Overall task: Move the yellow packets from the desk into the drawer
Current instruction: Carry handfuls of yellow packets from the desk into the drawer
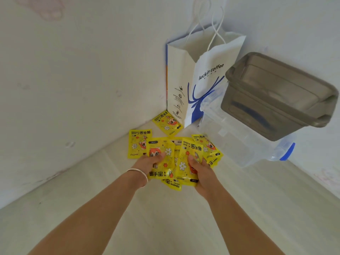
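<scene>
Several yellow hand-warmer packets lie in a loose pile on the pale desk [165,218] near the wall corner. My left hand [147,163], with a bracelet at the wrist, grips one packet [161,157] with its thumb on top. My right hand [202,171] grips another packet [189,159], thumb pressed on its face. More packets sit under and between both hands. One packet [137,143] lies flat to the left, one [167,122] rests by the paper bag, one [207,144] at the right. No drawer is in view.
A white paper coffee bag [200,80] stands in the corner behind the packets. To its right a clear plastic box with a blue clasp [244,144] carries a grey lidded box [279,96]. Walls close in at left and back.
</scene>
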